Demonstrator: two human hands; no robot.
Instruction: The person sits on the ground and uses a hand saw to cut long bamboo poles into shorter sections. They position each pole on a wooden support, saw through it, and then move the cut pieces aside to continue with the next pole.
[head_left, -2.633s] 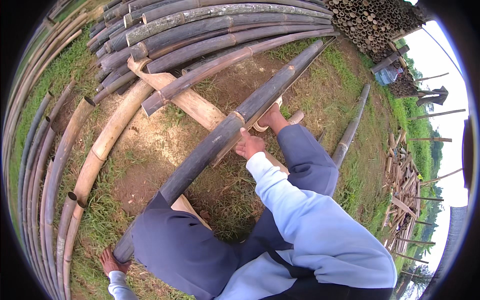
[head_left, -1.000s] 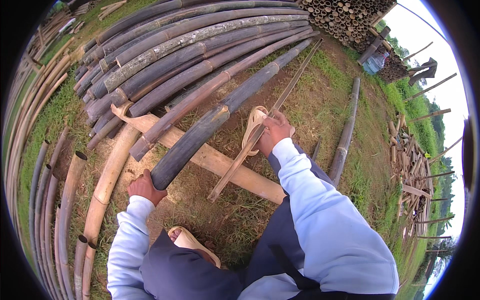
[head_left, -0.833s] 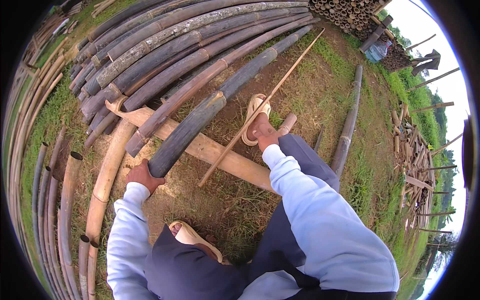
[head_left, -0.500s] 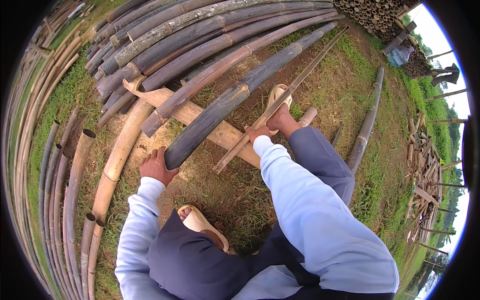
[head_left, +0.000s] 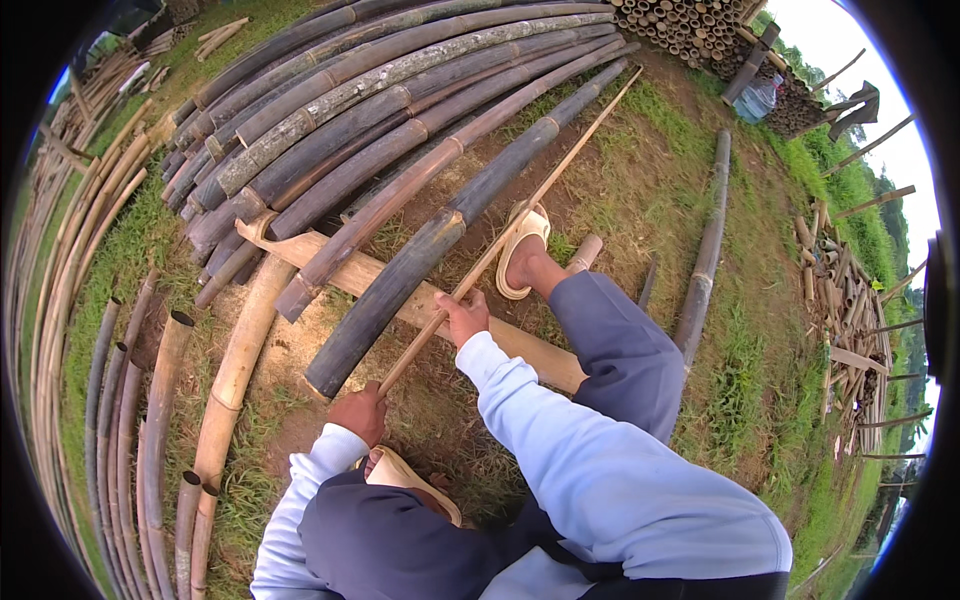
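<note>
From where I stood, the right hand [head_left: 464, 318] was closed around a thin bamboo strip [head_left: 510, 232], the left hand [head_left: 360, 414] gripping its near end. Beyond the grip, the strip stretched forward and rightward. Just left of it lay a dark bamboo pole [head_left: 420, 258], crossing a pale split piece [head_left: 530, 352].

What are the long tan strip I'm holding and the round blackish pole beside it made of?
Long tan strip: probably split bamboo or wood, unvarnished; it looks pale and narrow, without shine. Round blackish pole: bamboo, dull and weathered, shown by its ringed joints.
</note>
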